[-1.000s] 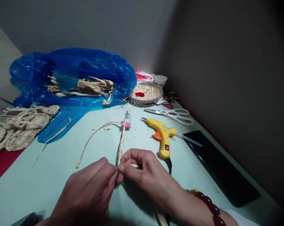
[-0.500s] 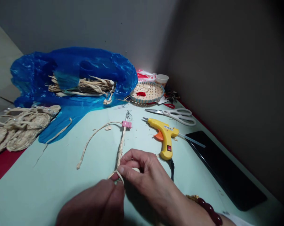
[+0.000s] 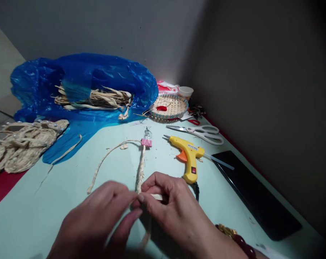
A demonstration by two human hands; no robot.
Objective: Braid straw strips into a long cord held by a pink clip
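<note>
One straw braid (image 3: 142, 164) runs down the pale green table (image 3: 119, 163) from a pink binder clip (image 3: 146, 143) to the right hand (image 3: 175, 201), whose thumb and fingers pinch its near end. The blurred left hand (image 3: 96, 212) meets it there; whether it grips anything cannot be told. Firm pinching and even tension should keep the braid tight.

There was one left hand (image 3: 95, 212) and one right hand (image 3: 173, 201), which made two. There was one straw braid (image 3: 141, 167), one pink clip (image 3: 146, 143), one yellow glue gun (image 3: 190, 160), one glue stick (image 3: 220, 162) and one pair of white scissors (image 3: 199, 132). There was also one flat black thing (image 3: 257, 194), one blue bag (image 3: 103, 68), one bundle of dry strips (image 3: 106, 98), one round basket (image 3: 168, 116), one red scrap (image 3: 161, 108) and one cup (image 3: 186, 91)
</note>
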